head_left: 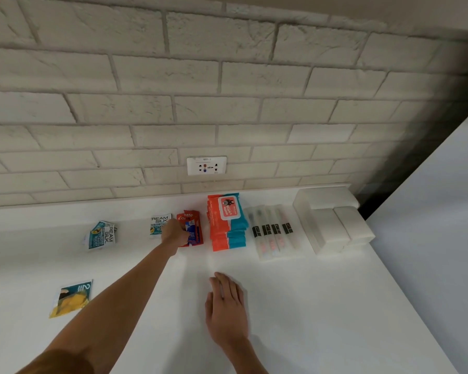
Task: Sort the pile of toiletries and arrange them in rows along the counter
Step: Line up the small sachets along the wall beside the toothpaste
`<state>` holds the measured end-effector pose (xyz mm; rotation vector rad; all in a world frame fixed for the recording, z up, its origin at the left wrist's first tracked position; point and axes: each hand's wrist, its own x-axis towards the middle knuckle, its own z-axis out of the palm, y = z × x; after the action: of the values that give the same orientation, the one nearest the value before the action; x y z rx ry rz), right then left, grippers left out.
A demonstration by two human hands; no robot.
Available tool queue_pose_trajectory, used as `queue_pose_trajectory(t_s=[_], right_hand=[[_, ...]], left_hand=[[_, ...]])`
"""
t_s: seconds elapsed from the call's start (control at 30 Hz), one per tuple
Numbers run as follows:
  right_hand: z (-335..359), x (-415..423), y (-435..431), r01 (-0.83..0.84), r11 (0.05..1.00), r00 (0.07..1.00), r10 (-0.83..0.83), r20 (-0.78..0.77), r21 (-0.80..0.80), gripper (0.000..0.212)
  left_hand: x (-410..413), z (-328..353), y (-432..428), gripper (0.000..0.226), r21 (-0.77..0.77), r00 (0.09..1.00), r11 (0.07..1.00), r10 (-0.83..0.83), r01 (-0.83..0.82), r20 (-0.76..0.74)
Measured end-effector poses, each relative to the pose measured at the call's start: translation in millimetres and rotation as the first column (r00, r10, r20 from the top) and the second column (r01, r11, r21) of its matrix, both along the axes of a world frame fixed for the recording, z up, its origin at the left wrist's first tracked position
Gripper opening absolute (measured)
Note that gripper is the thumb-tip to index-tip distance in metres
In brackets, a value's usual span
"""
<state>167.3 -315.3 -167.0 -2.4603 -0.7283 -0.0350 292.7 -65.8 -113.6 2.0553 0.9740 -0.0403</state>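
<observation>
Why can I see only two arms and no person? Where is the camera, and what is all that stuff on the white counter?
The camera sits on the person's head and looks forward and down, so only their own arms show. There is just this one picture. The left hand reaches to the red Colgate sachets; its fingers are on them, but I cannot tell whether they grip. The right hand lies flat on the white counter, holding nothing. Along the wall lie a Cream Silk sachet, the Colgate ones, a stack of orange and blue wipes packs, wrapped toothbrushes and white blocks. Further left, a heap of Cream Silk sachets and one loose teal sachet are not yet lined up.
</observation>
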Motion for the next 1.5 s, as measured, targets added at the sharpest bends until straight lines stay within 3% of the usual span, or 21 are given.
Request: queue_pose_trajectory(t_s=[0.07, 0.4, 0.63, 0.77, 1.5], right_hand=[[0, 1, 0, 0.000, 1.000, 1.000, 0.000, 0.007, -0.004, 0.040], [2, 0, 0, 0.000, 1.000, 1.000, 0.000, 0.025, -0.017, 0.039], [2, -1, 1, 0.014, 0.998, 0.998, -0.011, 0.062, -0.060, 0.040], [4, 0, 2, 0.019, 0.997, 0.999, -0.015, 0.052, -0.074, 0.040], [2, 0, 3, 0.034, 0.997, 0.998, -0.029, 0.063, -0.075, 0.040]], left_hand=[[0, -3, -2, 0.001, 0.048, 0.999, 0.998, -0.036, 0.037, -0.007], [-6, 3, -11, 0.031, 0.246, 0.980, 0.955, -0.188, 0.167, 0.065], [-21, 4, -15, 0.057, 0.428, 0.922, 0.821, -0.377, 0.378, -0.091], [-27, -2, -12, 0.065, 0.454, 0.879, 0.755, -0.439, 0.473, -0.185], [-12, 2, -24, 0.061, 0.512, 0.857, 0.695, -0.472, 0.505, -0.204]])
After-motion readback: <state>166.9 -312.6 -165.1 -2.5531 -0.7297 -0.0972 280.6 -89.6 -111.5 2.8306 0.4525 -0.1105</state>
